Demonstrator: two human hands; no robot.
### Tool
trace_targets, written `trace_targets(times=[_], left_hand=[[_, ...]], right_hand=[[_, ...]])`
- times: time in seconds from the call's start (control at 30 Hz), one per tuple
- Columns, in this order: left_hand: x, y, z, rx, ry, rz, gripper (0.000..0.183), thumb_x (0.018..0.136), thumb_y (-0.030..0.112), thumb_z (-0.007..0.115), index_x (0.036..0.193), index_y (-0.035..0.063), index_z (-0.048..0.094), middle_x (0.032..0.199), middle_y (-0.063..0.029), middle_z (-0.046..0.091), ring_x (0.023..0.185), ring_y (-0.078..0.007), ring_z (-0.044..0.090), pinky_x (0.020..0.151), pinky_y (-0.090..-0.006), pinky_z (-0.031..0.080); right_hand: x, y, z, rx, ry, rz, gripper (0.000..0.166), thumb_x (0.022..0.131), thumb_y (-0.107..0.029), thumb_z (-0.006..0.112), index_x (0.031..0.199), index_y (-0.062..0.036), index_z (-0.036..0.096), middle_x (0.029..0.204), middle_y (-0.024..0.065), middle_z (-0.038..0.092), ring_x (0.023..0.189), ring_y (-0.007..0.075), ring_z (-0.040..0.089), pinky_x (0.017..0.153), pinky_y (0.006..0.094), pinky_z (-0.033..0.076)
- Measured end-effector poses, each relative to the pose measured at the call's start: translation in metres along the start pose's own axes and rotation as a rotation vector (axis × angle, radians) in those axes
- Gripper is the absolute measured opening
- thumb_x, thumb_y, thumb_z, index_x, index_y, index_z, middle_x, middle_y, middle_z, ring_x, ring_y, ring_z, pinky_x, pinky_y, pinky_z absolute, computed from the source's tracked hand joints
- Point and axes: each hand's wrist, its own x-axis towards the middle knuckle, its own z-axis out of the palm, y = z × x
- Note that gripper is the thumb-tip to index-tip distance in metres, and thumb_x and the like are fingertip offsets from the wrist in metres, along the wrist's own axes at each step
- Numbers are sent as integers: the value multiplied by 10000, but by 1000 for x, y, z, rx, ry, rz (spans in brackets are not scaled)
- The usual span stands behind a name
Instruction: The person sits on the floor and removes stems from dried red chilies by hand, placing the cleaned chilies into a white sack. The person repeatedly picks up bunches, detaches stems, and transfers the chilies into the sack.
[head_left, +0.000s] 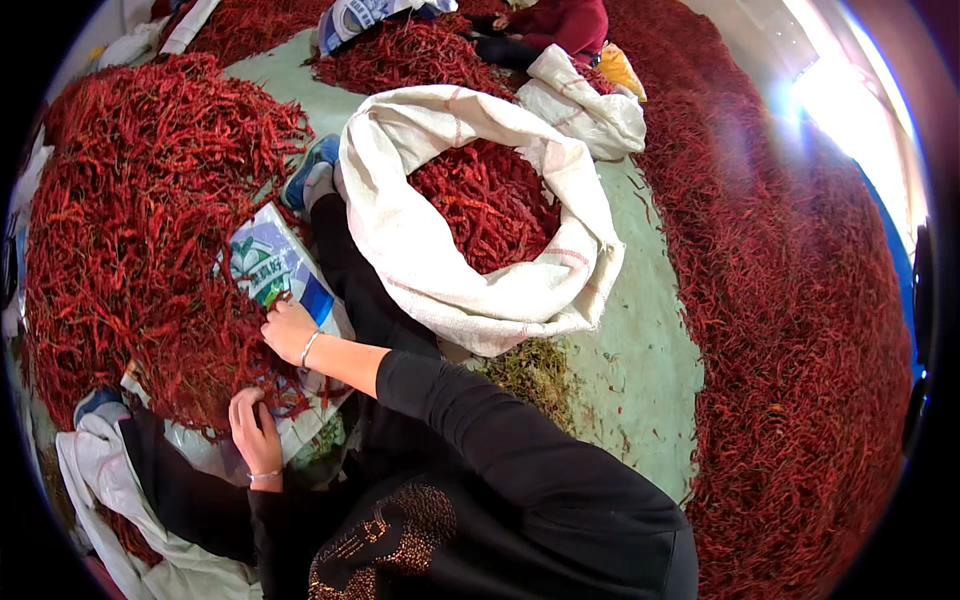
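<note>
A large heap of dried red chili peppers (150, 225) lies before me on the left. My right hand (291, 332) is at the heap's near right side, fingers curled down, with the fingertips hidden. Beneath that hand and beside it lies a printed plastic sack (271, 259), partly covered by peppers. Lower down, my left hand (255, 431) is at the heap's near edge, fingers bent and thumb apart, nothing visible in it. Between my legs, plastic sheeting (202, 450) shows under the peppers. A white woven sack (480, 319) with a rolled rim stands to the right, holding red peppers (491, 206).
Green stems and scraps (532, 379) lie below the woven sack on the pale green floor (637, 360). A long bank of peppers (795, 360) runs along the right. Another person (559, 30) sits at the back near a smaller pepper pile (412, 60). A second white sack (97, 472) lies lower left.
</note>
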Motion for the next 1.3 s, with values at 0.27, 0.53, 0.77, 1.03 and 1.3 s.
trace_targets(times=[0.27, 0.53, 0.77, 1.03, 1.3], left_hand=[[-5, 14, -2, 186, -195, 53, 318, 713, 9, 531, 1028, 2, 573, 1046, -163, 576, 991, -316, 546, 862, -365, 444], [-96, 14, 15, 78, -454, -131, 108, 804, 153, 568, 837, 50, 559, 773, -91, 545, 744, -283, 570, 641, -371, 474], [-90, 5, 39, -285, -214, -502, 136, 856, 169, 537, 846, 34, 550, 778, -175, 574, 731, -359, 574, 626, -406, 459], [-86, -8, 28, -419, -227, -337, 97, 849, 104, 551, 800, 21, 553, 708, -84, 552, 596, -230, 521, 573, -312, 428], [-106, -45, 52, -768, -3, -985, 214, 930, 224, 496, 812, 45, 513, 563, 20, 402, 498, -64, 366, 487, -240, 308]], right_hand=[[-69, -32, -27, 303, -252, -291, 128, 799, -173, 548, 801, -49, 580, 752, 135, 617, 706, 303, 624, 598, 409, 502], [-164, -53, 3, 777, -392, -6, 162, 835, -179, 532, 781, -34, 484, 698, 178, 557, 682, 380, 558, 582, 454, 426], [-150, -64, 10, 971, -192, 332, 72, 834, -100, 542, 842, -30, 553, 687, 182, 556, 639, 350, 572, 562, 373, 445], [-133, -32, -1, 598, -517, -188, 117, 753, -190, 633, 777, -83, 591, 753, 94, 560, 775, 285, 559, 689, 363, 444], [-80, -1, 73, 100, -324, -470, 137, 722, -85, 583, 858, -80, 567, 884, 94, 525, 864, 269, 532, 719, 357, 467]])
